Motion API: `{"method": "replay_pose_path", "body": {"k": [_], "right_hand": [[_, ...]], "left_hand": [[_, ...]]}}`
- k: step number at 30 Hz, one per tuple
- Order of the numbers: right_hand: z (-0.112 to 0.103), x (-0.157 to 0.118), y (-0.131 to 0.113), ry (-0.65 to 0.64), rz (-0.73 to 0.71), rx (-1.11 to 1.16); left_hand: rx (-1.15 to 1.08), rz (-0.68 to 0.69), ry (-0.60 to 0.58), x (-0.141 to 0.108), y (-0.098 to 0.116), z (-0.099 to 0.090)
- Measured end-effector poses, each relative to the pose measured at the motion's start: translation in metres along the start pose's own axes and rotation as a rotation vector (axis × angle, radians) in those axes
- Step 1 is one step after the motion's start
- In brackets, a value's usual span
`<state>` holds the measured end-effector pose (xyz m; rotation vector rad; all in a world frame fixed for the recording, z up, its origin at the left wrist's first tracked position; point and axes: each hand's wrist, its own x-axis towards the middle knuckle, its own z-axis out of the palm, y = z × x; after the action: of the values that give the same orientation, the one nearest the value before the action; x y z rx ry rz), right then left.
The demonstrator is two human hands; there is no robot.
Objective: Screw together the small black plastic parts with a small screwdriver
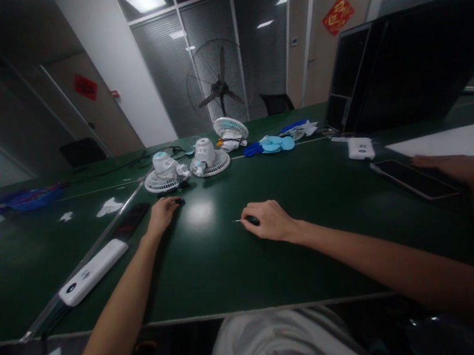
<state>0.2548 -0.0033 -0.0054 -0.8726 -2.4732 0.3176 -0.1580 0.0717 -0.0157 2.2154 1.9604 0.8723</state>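
Observation:
My left hand [165, 212] rests on the green table, its fingers closed on a small black object [180, 201]. To the right, my right hand [269, 220] is wrapped round a screwdriver with a dark handle [252, 220]; its thin metal shaft points left, low over the tabletop. Beyond my left hand stand two white fans, a left one [166, 170] and a middle one [209, 158], both lying face down. A third fan [231, 131] sits tilted behind them.
Blue gloves [274, 144] lie beyond my right hand. A white power strip [94, 273] and a dark phone [135, 220] are at left. Another person's hand [460, 166] is beside a tablet [413, 177] at right, near a white box [360, 148] and a black monitor [414, 58].

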Motion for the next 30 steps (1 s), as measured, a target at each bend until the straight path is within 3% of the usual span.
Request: {"method": "replay_pose_path", "body": {"k": [9, 14, 21, 30], "right_hand": [[0.0, 0.0, -0.001, -0.004, 0.014, 0.0], [-0.001, 0.0, 0.0, -0.017, 0.008, 0.01], [-0.002, 0.0, -0.001, -0.026, 0.017, 0.014], [-0.004, 0.0, -0.003, -0.037, 0.025, 0.005]], "left_hand": [[0.04, -0.107, -0.043, 0.003, -0.017, -0.005], [0.008, -0.178, 0.03, 0.001, -0.021, -0.01], [-0.052, -0.193, 0.164, 0.002, -0.009, -0.012], [-0.02, -0.11, 0.172, 0.002, 0.003, 0.005]]}}
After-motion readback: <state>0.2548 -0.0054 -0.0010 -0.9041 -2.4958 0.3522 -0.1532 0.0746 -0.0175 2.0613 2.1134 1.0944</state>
